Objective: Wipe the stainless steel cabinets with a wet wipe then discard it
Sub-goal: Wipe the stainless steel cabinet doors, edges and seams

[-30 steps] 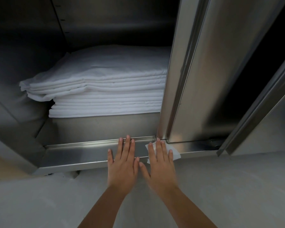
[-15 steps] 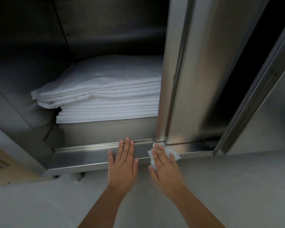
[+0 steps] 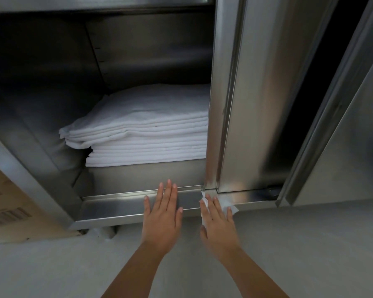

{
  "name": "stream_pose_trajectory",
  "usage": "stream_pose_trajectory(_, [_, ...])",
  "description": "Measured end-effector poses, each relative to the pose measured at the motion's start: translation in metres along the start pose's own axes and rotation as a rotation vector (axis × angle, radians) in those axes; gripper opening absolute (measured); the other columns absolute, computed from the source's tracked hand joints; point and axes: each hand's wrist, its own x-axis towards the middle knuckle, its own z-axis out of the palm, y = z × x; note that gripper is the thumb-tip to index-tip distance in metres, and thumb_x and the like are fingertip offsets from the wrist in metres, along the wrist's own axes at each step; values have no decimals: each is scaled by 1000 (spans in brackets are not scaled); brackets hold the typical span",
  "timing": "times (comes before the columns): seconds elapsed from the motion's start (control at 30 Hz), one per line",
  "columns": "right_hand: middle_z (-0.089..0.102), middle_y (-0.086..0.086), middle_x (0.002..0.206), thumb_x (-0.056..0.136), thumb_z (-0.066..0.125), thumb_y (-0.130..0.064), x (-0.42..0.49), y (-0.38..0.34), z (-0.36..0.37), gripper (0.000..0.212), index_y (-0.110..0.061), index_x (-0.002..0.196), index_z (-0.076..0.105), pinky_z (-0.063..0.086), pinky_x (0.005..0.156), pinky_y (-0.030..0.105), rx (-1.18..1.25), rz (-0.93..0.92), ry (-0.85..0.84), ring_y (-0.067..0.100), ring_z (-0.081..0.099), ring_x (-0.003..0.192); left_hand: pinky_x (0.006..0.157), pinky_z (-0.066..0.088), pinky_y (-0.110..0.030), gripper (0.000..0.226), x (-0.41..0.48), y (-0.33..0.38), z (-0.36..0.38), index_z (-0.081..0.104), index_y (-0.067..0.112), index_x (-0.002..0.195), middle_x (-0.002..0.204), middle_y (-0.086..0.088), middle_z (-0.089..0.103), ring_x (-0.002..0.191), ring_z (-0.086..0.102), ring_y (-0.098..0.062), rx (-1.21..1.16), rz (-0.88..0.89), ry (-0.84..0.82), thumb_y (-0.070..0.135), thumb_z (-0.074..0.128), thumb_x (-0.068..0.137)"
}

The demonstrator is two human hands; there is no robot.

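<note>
I'm mid-wipe on the cabinet's bottom sill (image 3: 116,209), lower centre of frame. My right hand (image 3: 219,224) is flat, fingers straight, pressing the wet wipe (image 3: 233,209) down at the foot of the sliding door (image 3: 256,104). My left hand (image 3: 162,218) lies flat on the sill, holding nothing. Next, I reckon: sweep the wipe along the sill.

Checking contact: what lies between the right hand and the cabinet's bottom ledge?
A thin white wet wipe, under the right hand on the stainless steel ledge; head view.
</note>
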Motion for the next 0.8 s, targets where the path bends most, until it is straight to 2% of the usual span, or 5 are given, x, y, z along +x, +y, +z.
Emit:
stream_pose_trajectory(0.1, [-7,5,156,95,37,-27,1,5,4,64,-15,149,5,2,113,50,23,17,-80,28,-5,143,110,-11,-43,54,-1,7,-9,-20,20,140,149,3,-24,135,-29,-21,-23,21,7,41,6,98])
stream_pose_trajectory(0.2, [47,11,139,73,74,-24,-4,4,-14,63,-8,130,54,39,94,57,62,1,47,35,46,125,100,32,-56,58,-3,16,-29,39,6,139,147,-9,34,134,32,-32,-30,74,70,33,22,91])
stream_pose_trajectory(0.27, [63,9,120,57,85,-20,-3,6,-22,59,-6,112,68,51,78,53,76,-28,201,31,61,108,90,43,-56,56,-2,19,-37,53,3,130,137,-12,49,124,47,-32,16,89,117,30,29,88])
stream_pose_trajectory(0.53, [63,10,120,84,46,-26,9,14,-83,41,-5,112,67,52,82,46,154,-71,463,31,62,108,93,41,-57,53,13,43,-79,54,1,129,138,-15,48,126,46,-35,-32,214,344,25,36,85])
stream_pose_trajectory(0.8, [62,9,122,85,44,-27,8,22,-174,42,-6,113,66,50,84,46,157,-75,484,29,61,109,96,40,-56,49,12,75,-147,58,2,123,134,-16,52,124,48,-36,-139,164,448,21,41,82])
